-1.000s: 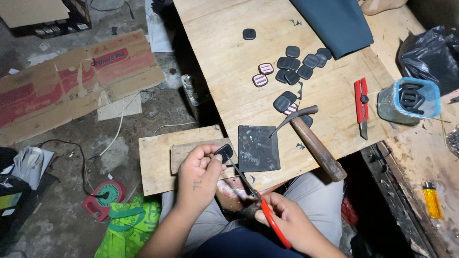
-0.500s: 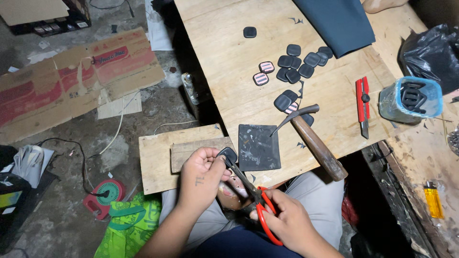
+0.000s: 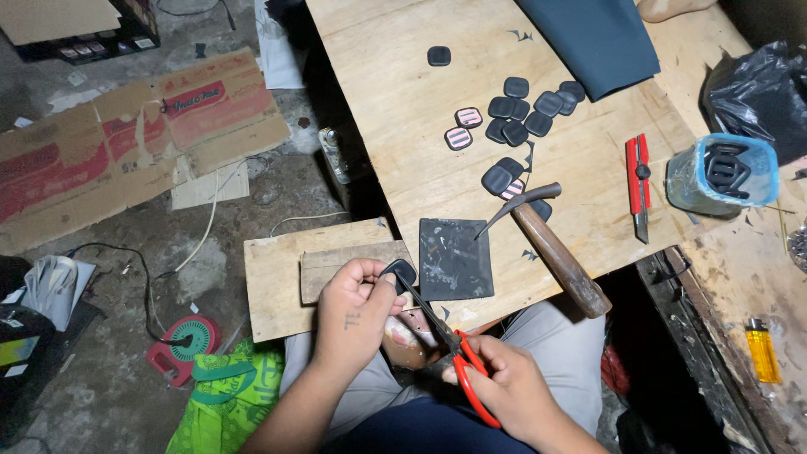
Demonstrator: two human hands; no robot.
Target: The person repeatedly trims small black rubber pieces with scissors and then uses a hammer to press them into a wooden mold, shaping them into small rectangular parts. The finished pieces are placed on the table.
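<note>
Rough plywood counter (image 3: 403, 92) fills the far side, carrying a heap of finished black rounded-square rubber pads (image 3: 525, 113) and a wooden-handled hammer (image 3: 551, 248). Near, the left hand (image 3: 353, 324) grips one small black rubber pad (image 3: 400, 272), while the right hand (image 3: 508, 391) grasps red-handled scissors (image 3: 458, 357) trimming its edge, seemingly partway.

Left hand (image 3: 357, 307) pinches a black pad (image 3: 402, 272); right hand (image 3: 504, 387) works red scissors (image 3: 458, 357) at it; hammer (image 3: 546, 244) at 2 o'clock.
</note>
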